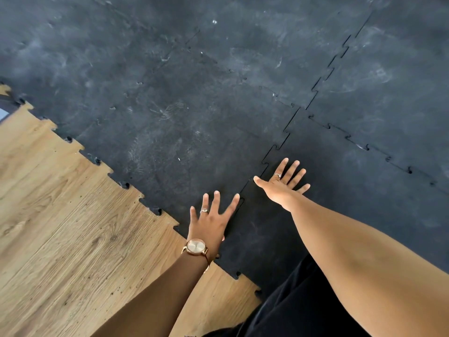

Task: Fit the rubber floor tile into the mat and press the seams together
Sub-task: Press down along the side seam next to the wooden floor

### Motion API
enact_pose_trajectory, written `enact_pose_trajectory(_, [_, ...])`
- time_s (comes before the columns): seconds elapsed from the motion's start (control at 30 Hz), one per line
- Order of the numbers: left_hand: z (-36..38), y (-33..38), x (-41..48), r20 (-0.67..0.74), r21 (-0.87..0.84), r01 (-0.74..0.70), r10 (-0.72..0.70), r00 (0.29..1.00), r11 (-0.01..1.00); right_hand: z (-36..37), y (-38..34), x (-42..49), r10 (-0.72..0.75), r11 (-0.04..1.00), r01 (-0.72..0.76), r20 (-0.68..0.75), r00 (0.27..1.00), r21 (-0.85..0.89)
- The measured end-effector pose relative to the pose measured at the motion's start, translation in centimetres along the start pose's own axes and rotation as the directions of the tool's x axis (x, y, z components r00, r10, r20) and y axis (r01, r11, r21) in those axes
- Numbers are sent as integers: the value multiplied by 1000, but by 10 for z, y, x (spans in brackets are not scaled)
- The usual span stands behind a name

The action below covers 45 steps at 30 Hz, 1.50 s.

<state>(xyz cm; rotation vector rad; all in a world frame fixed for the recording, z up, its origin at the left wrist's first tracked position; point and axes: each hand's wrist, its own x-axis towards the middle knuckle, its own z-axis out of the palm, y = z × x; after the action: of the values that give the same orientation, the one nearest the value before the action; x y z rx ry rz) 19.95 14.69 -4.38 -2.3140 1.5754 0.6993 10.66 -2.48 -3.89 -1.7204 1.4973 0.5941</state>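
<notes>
A dark, cleaner rubber floor tile lies at the lower right, its puzzle-toothed edges meeting the dusty black mat. The jagged seam between tile and mat runs diagonally from the centre down toward my hands. My left hand, wearing a ring and a wristwatch, rests flat with fingers spread on the mat side, its thumb at the seam. My right hand lies flat with fingers spread on the tile, thumb tip touching the seam. Neither hand holds anything.
Wood-look flooring fills the lower left, bordered by the mat's toothed outer edge. More joined tiles extend to the top and right, with another seam at the right. My black-clothed leg is at the bottom.
</notes>
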Motion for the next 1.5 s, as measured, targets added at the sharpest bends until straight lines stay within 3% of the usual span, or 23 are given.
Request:
enact_pose_trajectory(0.3, [-10,6,21,201,12,48,-50,978,999,1,3,9,-9,999,8,23,1000,38])
enact_pose_trajectory(0.67, [-1,14,29,249,28,68,-73,966,997,0,2,25,-20,996,16,52,998,88])
enact_pose_trajectory(0.8, [-3,12,30,201,48,28,-37,979,998,0,4,27,-31,994,23,69,997,111])
enact_pose_trajectory(0.97, [-15,11,27,253,76,-8,-12,967,997,-5,1,23,-16,995,7,87,996,104])
enact_pose_trajectory(1.17, [-19,9,26,319,93,-47,15,948,995,-4,1,22,3,997,-7,54,999,82])
enact_pose_trajectory(1.5, [-16,5,27,280,178,-90,37,959,980,5,8,23,-30,997,32,-34,999,68])
